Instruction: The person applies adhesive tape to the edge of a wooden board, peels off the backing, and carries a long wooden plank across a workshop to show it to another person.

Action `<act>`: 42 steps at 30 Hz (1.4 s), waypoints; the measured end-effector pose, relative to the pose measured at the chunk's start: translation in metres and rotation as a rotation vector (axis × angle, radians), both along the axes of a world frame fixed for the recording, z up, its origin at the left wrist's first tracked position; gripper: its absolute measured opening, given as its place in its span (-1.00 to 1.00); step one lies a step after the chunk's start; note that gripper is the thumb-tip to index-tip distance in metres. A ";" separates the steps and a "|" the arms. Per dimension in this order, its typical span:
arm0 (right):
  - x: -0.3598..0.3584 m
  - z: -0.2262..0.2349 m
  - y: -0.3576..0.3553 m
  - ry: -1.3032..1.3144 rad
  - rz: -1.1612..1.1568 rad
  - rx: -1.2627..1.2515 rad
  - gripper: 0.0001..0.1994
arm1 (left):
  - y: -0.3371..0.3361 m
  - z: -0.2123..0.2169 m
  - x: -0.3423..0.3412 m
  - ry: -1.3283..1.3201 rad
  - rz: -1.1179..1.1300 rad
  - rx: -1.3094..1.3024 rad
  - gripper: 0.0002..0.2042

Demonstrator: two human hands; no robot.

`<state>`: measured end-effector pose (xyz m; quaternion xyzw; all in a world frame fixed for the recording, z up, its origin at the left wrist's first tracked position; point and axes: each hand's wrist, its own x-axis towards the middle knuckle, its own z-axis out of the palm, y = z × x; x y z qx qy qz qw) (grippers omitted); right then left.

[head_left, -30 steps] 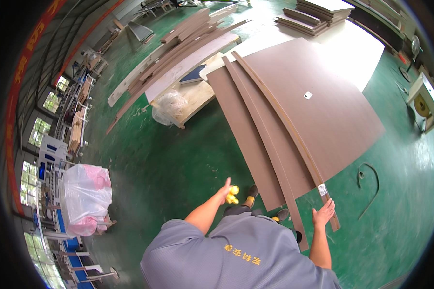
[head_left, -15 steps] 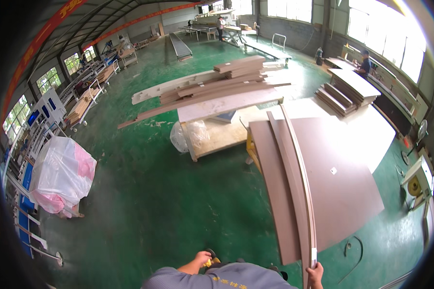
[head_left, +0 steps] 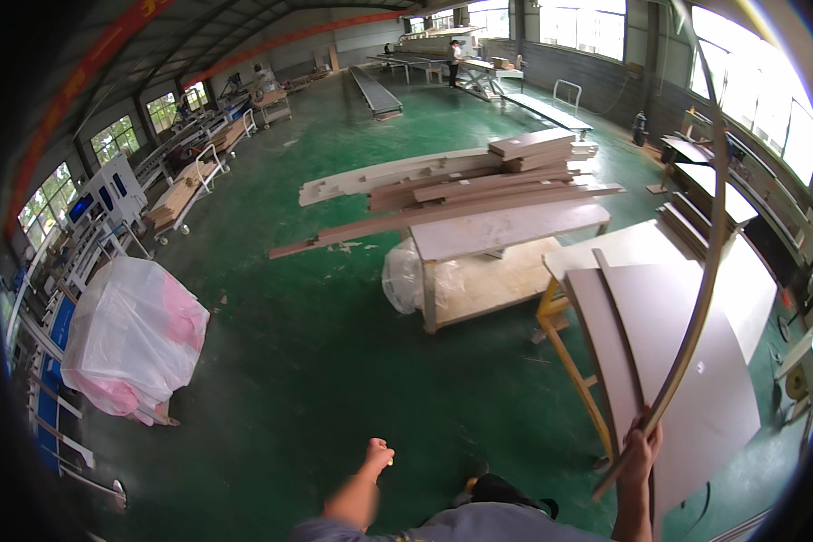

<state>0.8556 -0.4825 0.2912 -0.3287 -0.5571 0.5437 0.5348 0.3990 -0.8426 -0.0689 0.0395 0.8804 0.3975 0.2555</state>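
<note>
Near the edge of the panels [head_left: 709,397], the right hand [head_left: 641,449] grasps a strip [head_left: 718,208]. Over open floor [head_left: 285,406], the left hand [head_left: 378,452] clenches something yellow [head_left: 389,462].

The right hand [head_left: 640,452] is gripping tightly, its fingers curling inward and the wrist sitting nearly in line with the forearm [head_left: 633,513], which is standing almost upright directly below that hand. Well apart on its left, the left hand [head_left: 378,453] is closing into a loose fist in front of the body. The left forearm [head_left: 353,499] is slanting down and leftward from that hand, looking blurred towards the elbow. The torso [head_left: 497,522] is showing below and between both hands, the two arms spreading to either side of it.
</note>
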 end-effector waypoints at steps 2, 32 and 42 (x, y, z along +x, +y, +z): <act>-0.096 0.018 0.024 0.000 0.136 0.133 -0.16 | 0.001 0.015 -0.047 0.117 -0.074 -0.076 -0.59; -1.255 0.117 -0.136 0.932 0.847 0.583 -0.64 | -0.294 -0.015 -0.544 -0.104 0.400 -0.387 -0.57; -1.557 0.082 -0.189 1.014 0.732 0.432 -0.83 | -0.387 0.068 -1.074 0.303 0.342 -0.561 -0.62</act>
